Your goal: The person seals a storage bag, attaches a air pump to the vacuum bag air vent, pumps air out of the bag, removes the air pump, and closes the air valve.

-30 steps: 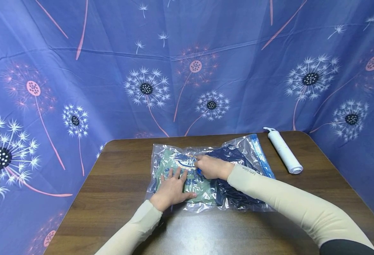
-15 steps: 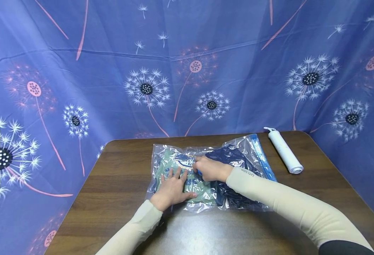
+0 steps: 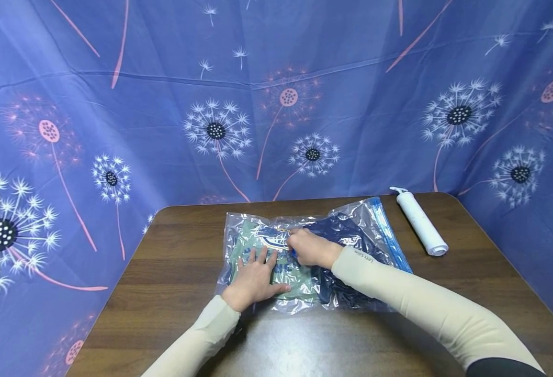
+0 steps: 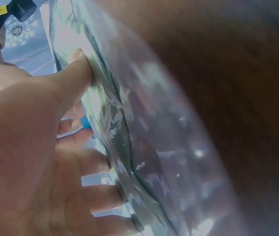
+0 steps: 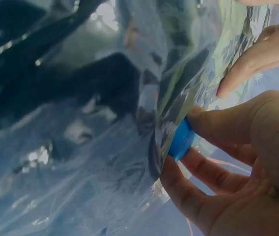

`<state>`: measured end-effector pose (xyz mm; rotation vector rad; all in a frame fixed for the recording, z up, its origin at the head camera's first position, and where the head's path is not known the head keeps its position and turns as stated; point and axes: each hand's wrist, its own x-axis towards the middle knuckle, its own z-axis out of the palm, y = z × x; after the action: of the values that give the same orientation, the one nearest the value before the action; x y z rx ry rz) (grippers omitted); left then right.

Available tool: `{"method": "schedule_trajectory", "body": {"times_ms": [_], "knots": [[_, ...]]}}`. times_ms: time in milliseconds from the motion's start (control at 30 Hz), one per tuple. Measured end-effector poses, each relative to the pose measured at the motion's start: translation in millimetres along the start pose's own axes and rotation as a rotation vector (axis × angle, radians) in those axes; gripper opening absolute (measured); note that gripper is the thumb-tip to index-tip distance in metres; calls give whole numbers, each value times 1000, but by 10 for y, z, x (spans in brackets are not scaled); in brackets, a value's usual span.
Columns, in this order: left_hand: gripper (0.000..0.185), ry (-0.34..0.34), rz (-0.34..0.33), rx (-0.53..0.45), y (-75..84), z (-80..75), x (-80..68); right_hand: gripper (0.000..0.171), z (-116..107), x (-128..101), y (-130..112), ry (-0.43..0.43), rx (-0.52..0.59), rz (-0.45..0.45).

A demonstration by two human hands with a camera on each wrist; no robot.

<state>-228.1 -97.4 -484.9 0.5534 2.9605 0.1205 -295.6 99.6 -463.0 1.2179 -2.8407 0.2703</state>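
Observation:
A clear vacuum storage bag (image 3: 276,309) lies flat on the table, with a folded green printed garment (image 3: 300,280) in its left half and dark navy clothing (image 3: 337,230) in its right half. My left hand (image 3: 255,280) rests with spread fingers on the green side, pressing the plastic. Near the bag's middle, my right hand (image 3: 311,247) pinches a round blue valve cap (image 5: 181,140) between thumb and fingers. In the right wrist view the cap sits against the plastic; whether it is fastened there I cannot tell.
A white hand pump (image 3: 419,222) lies on the wooden table (image 3: 177,262) to the right of the bag. A blue zip seal (image 3: 389,233) runs along the bag's right edge. Behind the table hangs a blue curtain (image 3: 375,120) with dandelion prints.
My right hand stays at the blue valve cap with only slight shifts, its forearm lowering a little. The left hand, bag and pump have not visibly moved.

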Motion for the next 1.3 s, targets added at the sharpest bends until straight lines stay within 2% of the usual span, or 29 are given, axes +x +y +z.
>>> {"method": "schedule_trajectory", "body": {"times_ms": [267, 467, 633, 767, 867, 1000, 1133, 1300], "knots": [[105, 11, -2, -16, -9, 6, -11, 15, 34, 9, -71, 18, -21, 68], [105, 8, 4, -22, -9, 11, -8, 21, 23, -1, -38, -17, 31, 75], [105, 4, -4, -22, -14, 12, -2, 37, -39, -5, 79, -80, 80, -14], [106, 2, -1, -25, -17, 19, 13, 41, -71, -6, 163, -103, 82, -97], [106, -1, 4, -24, -15, 15, 10, 39, -70, -8, 190, -84, 70, -138], [106, 0, 6, -14, -17, 5, 8, 34, -44, -8, 164, 5, 40, -162], [106, 5, 0, -3, -14, -6, 4, 27, -2, -5, 82, 71, 3, -103], [106, 4, 2, -5, -12, 0, -3, 15, 54, 16, -25, 50, -24, 57]]}}
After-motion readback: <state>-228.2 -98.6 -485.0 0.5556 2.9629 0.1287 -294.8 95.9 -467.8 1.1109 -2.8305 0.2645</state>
